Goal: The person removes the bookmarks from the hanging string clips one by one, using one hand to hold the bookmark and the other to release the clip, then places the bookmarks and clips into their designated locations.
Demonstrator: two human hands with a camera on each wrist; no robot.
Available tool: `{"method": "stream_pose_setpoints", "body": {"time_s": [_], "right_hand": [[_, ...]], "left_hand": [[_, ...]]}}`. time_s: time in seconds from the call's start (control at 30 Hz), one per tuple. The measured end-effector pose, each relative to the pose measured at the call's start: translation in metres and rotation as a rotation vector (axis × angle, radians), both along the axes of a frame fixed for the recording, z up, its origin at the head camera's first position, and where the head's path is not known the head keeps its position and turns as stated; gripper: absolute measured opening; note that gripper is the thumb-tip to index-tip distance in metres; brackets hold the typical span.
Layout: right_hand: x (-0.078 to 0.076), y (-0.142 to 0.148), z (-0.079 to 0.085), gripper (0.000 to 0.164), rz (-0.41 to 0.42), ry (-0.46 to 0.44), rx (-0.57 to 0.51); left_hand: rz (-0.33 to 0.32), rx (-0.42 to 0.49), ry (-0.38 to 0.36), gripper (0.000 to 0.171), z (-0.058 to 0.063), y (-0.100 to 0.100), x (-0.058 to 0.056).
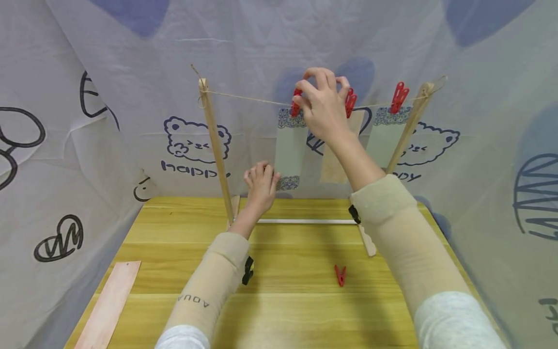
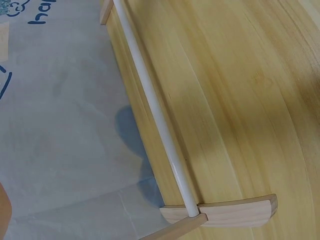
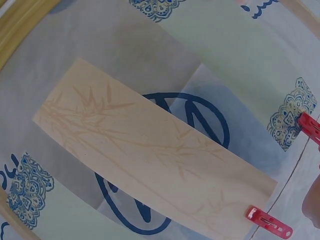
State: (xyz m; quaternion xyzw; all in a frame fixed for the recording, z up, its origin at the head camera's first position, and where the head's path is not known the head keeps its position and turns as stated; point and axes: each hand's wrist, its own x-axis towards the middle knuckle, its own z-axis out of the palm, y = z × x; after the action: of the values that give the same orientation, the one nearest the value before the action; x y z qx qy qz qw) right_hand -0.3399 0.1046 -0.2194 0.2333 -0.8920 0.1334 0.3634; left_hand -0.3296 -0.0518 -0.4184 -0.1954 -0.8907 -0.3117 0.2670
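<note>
Head view: above a worktop [image 1: 296, 310], the leftmost pale green card [image 1: 288, 150] hangs from a string [image 1: 248, 98], a half-curled left hand [image 1: 260, 186] at its lower edge, grip unclear; the right hand [image 1: 324, 106] pinches its red clip [image 1: 297, 102]. Squaring the card before letting go should serve best. Counted: two posts [image 1: 215, 140], one pink strip [image 1: 109, 305], three hanging cards, four clips.

We've a pale-green strip [image 1: 289, 150] w/ ornate blue bands top & btm, hanging lengthwise, approx. vert., nearer the L end of the thin tan string [image 1: 257, 99]. A red clothespin [image 1: 296, 106] grips its top band at the string, just R of ctr; we see the pin's upper pt. only in part.
</note>
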Motion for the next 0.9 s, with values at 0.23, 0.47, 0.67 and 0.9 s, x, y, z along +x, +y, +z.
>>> {"method": "stream_pose_setpoints", "body": {"time_s": [0.23,0.47,0.67,0.9], "right_hand": [[-0.0002,-0.0002,0.0013,0.031,0.029,0.043,-0.040],[-0.0008,-0.0006,0.0014,0.028,0.069,0.132,-0.081],[-0.0005,-0.0002,0.0025,0.031,0.090,0.196,-0.095],[0.0004,-0.0002,0.0050,0.035,0.096,0.233,-0.111]], "left_hand": [[-0.011,0.000,0.021,0.023,-0.0001,-0.0021,0.0020],[-0.011,0.004,0.063,0.021,0.0003,-0.0030,0.0026],[-0.016,0.007,0.068,0.021,0.0005,-0.0031,0.0031],[-0.022,0.011,0.072,0.029,-0.0010,-0.0049,0.0029]]}}
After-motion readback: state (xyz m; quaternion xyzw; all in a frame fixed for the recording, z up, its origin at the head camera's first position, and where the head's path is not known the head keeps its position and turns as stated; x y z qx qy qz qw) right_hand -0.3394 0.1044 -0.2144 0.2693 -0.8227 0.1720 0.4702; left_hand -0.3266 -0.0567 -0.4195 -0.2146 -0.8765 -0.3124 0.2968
